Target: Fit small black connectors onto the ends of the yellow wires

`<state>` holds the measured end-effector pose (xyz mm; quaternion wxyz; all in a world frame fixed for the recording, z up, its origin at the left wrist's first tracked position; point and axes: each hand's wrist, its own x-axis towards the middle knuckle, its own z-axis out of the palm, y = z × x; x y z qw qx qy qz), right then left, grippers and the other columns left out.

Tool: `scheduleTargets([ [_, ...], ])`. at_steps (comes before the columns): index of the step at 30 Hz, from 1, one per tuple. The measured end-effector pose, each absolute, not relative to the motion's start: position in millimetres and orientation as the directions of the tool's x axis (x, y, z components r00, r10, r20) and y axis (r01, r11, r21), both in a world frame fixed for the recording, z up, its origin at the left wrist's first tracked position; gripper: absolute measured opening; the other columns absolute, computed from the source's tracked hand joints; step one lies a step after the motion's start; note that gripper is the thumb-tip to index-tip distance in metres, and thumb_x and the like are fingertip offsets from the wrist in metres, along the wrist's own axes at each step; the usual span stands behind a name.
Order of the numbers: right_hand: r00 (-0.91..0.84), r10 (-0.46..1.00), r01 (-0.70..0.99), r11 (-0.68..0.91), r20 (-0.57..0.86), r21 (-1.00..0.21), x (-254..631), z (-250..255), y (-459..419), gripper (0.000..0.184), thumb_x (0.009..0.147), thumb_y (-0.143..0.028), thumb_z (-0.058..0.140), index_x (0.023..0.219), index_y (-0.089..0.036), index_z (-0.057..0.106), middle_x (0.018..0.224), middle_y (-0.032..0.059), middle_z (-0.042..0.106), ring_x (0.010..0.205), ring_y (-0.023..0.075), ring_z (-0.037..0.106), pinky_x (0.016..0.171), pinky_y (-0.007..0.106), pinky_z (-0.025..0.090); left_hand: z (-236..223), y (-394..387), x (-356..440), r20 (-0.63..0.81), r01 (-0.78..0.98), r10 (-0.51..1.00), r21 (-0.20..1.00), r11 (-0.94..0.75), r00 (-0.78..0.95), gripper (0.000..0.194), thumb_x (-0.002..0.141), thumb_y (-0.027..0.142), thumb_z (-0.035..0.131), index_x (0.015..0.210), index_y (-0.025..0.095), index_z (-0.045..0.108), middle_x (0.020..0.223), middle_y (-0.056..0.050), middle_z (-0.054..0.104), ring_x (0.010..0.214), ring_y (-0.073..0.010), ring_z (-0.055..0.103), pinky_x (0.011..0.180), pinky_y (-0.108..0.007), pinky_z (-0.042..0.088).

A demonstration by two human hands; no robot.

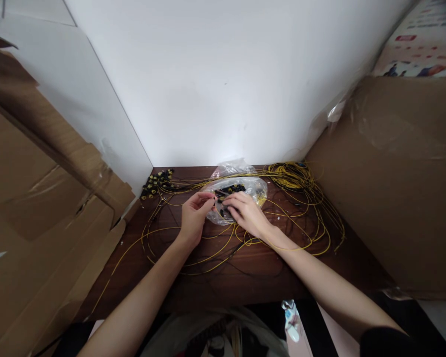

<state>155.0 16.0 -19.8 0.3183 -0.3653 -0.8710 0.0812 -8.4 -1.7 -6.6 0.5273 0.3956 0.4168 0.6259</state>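
My left hand (194, 218) is closed in a pinch over the edge of a clear plastic bag (241, 186) that holds small black parts. My right hand (245, 213) lies on the bag with its fingers curled down into the black parts; what it grips is too small to make out. Thin yellow wires (301, 208) loop across the dark wooden table (245, 277) around both wrists. A bunch of black-and-yellow connector ends (156, 183) lies at the table's far left corner.
A white wall (223, 89) closes the back. Large cardboard sheets stand at the left (40, 208) and right (401, 188). A coil of yellow wire (290, 176) lies at the back right. Plastic bags with odds and ends (223, 337) sit below the table's front edge.
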Motion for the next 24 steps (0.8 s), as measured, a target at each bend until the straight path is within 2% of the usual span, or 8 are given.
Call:
scheduleTargets([
  [3,-0.415,0.748,0.698,0.627,0.517,-0.346,159,-23,21,0.026,0.086,-0.014,0.042,0.107,-0.016,0.058,0.113,0.0111,0.057,0.104,0.0247,0.048,0.087,0.041,0.039,-8,-2,-8,0.057,-0.314,0.990,0.945,-0.095,-0.126,0.017,0.061,0.023,0.071,0.074,0.015,0.063,0.077,-0.001,0.064,0.064,-0.0092,0.056,0.060,-0.020,0.044],
  [7,-0.417,0.784,0.787,0.565,0.460,-0.248,163,-29,27,0.027,0.085,-0.016,0.044,0.108,-0.015,0.059,0.120,0.0126,0.055,0.108,0.0286,0.046,0.085,0.043,0.038,-9,-2,-8,0.076,-0.304,0.990,0.946,-0.109,-0.117,0.015,0.062,0.023,0.071,0.073,0.016,0.064,0.077,0.000,0.064,0.061,-0.0075,0.054,0.059,-0.019,0.043],
  [12,-0.426,0.770,0.781,0.578,0.475,-0.236,164,-30,29,0.026,0.086,-0.012,0.042,0.105,-0.016,0.060,0.112,0.0095,0.060,0.104,0.0244,0.049,0.087,0.040,0.034,-9,-1,-8,0.077,-0.283,0.990,0.953,-0.108,-0.118,0.015,0.062,0.022,0.071,0.073,0.015,0.063,0.075,0.000,0.063,0.060,-0.0077,0.054,0.057,-0.019,0.042],
  [16,-0.426,0.774,0.781,0.576,0.468,-0.241,164,-26,28,0.022,0.086,-0.011,0.043,0.098,-0.014,0.061,0.101,0.0084,0.063,0.097,0.0226,0.051,0.082,0.036,0.036,-9,-1,-8,0.083,-0.274,0.990,0.955,-0.111,-0.110,0.016,0.062,0.023,0.070,0.073,0.014,0.063,0.075,0.000,0.063,0.059,-0.0076,0.054,0.057,-0.019,0.042],
  [24,-0.368,0.811,0.820,0.514,0.454,-0.254,167,-32,35,0.024,0.084,-0.011,0.045,0.100,-0.014,0.063,0.091,0.0105,0.058,0.088,0.0241,0.049,0.075,0.035,0.039,-11,-1,-8,0.084,-0.289,0.992,0.951,-0.108,-0.093,0.013,0.064,0.021,0.069,0.074,0.015,0.064,0.074,0.000,0.063,0.058,-0.0075,0.054,0.058,-0.020,0.042],
])
